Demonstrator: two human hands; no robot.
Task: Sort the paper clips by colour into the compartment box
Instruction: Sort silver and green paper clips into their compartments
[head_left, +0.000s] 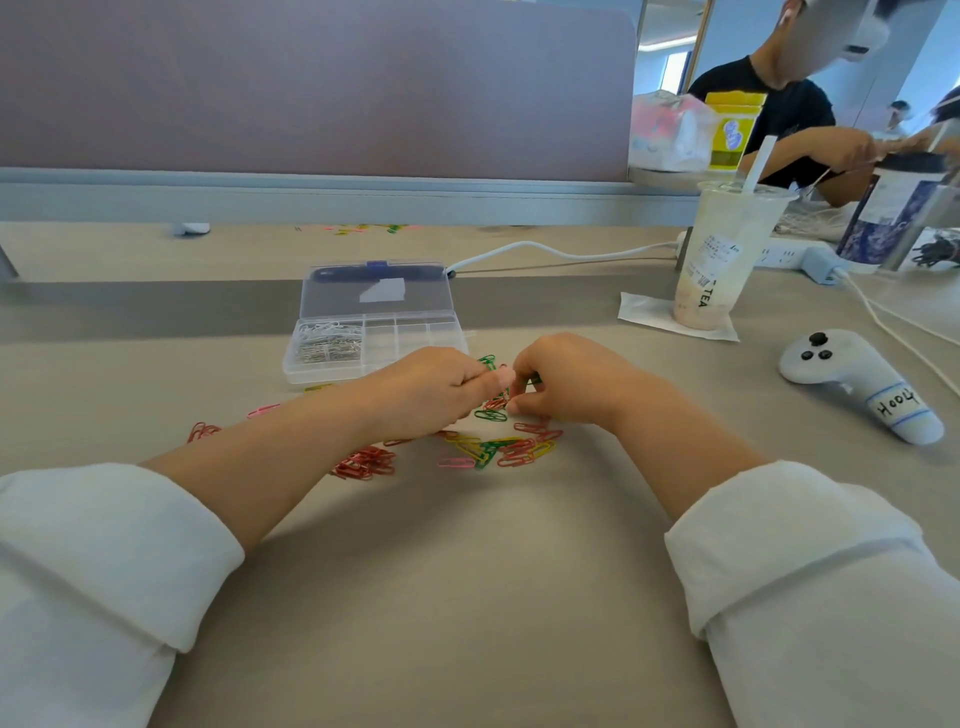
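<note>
Left hand: my left hand (431, 389) is curled, thumb pressed to forefinger, pinching a small bunch of green clips (487, 361) that stick up above the thumb.
Right hand: my right hand (566, 379) is arched over the clips with its fingers bent down. A sliver of green shows under them, but I cannot tell whether they pinch a clip or only touch it.
Paper clips: the mixed pile (498, 449) of red, yellow, green and pink lies on the desk (467, 597) just near both hands. A red heap (363, 462) sits beside my left wrist, and loose green ones (491, 414) lie between the two thumbs.
Compartment box: the compartment box (374, 332) stands open just beyond my left hand. Silver clips (327, 345) fill its left cell, and the cells to the right look bare.
Step in hand: gathering green, as I judge it.
How to do it well: I'd pick with the right fingertips, pass each clip to the left bunch, and lift clips singly so linked ones of another colour don't ride along.
Drop: I'd carry the bunch low over one bare cell and release close to its floor.
Risk: the tea cup (727, 249) and controller (857, 384) stand well apart to the right, so I'd avoid sweeping that way.
</note>
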